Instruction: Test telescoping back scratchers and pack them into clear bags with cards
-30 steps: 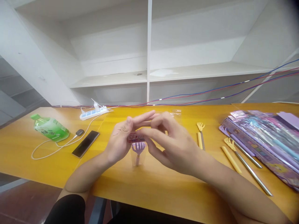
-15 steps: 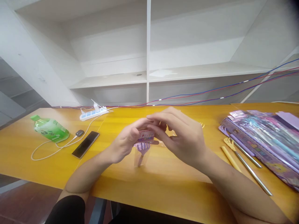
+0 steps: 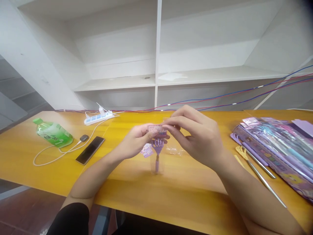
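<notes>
A purple back scratcher [image 3: 157,149] hangs head up in a clear plastic bag [image 3: 161,168] above the table. At the bag's top is a printed pink card [image 3: 152,127]. My left hand [image 3: 135,139] is closed on this bag from the left, thumb across the card and fingers behind. My right hand [image 3: 200,140] pinches the card's upper right edge between thumb and fingertips. A small printed card [image 3: 146,150] shows just left of the scratcher's claws. Crumpled clear plastic [image 3: 175,150] lies beneath my right hand.
At the right, loose back scratcher parts, including a yellow claw [image 3: 241,150], lie beside a pile of packaged ones [image 3: 281,147]. On the left are a green bottle [image 3: 55,133], a phone [image 3: 90,150] and a power strip [image 3: 97,118]. White shelving [image 3: 156,49] stands behind.
The bagged back scratcher has moved slightly right and hangs straighter. My left thumb now presses over the card, and my right fingers have drawn together at its edge. The small printed card has come into view.
</notes>
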Available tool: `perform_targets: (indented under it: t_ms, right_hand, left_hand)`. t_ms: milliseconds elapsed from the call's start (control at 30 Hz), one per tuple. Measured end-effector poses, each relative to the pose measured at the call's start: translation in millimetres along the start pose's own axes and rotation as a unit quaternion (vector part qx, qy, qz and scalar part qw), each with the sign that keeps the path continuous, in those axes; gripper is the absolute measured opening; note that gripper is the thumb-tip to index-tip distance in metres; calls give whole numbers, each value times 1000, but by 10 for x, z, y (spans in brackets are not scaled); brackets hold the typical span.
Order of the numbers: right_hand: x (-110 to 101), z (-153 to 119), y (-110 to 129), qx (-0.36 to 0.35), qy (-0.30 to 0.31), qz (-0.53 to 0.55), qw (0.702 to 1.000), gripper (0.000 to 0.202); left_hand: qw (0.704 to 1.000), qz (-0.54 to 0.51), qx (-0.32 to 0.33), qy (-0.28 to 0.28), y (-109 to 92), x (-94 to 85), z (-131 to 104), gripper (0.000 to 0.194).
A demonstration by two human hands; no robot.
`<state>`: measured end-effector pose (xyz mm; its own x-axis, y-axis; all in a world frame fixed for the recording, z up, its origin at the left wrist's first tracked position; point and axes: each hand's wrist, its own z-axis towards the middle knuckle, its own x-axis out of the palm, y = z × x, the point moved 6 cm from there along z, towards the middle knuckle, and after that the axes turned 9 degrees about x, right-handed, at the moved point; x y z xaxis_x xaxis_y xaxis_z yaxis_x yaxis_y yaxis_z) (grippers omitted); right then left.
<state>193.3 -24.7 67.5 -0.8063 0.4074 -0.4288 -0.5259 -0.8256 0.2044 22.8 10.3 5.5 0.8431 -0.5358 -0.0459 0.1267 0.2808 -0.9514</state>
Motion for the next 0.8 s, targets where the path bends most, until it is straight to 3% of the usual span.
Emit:
perform_targets:
  t_ms: [100, 200, 267, 433, 800]
  right_hand:
    - [-2, -16, 16, -7, 23, -28, 999, 4]
    - [40, -49, 1, -15, 53, -68, 996, 27]
    - [76, -73, -6, -27, 64, -87, 994, 32]
    - [93, -78, 18, -44, 41, -96, 994, 3]
    - [103, -107, 40, -76, 87, -103, 988, 10]
  left_hand:
    - [1000, 26, 9, 6, -18, -11, 2, 48]
    - [998, 67, 18, 11, -32, -25, -9, 45]
    - [996, 81, 18, 9, -28, -38, -14, 44]
    - [996, 86, 16, 18, -31, -34, -7, 45]
    - [994, 97, 28, 31, -19, -37, -17, 41]
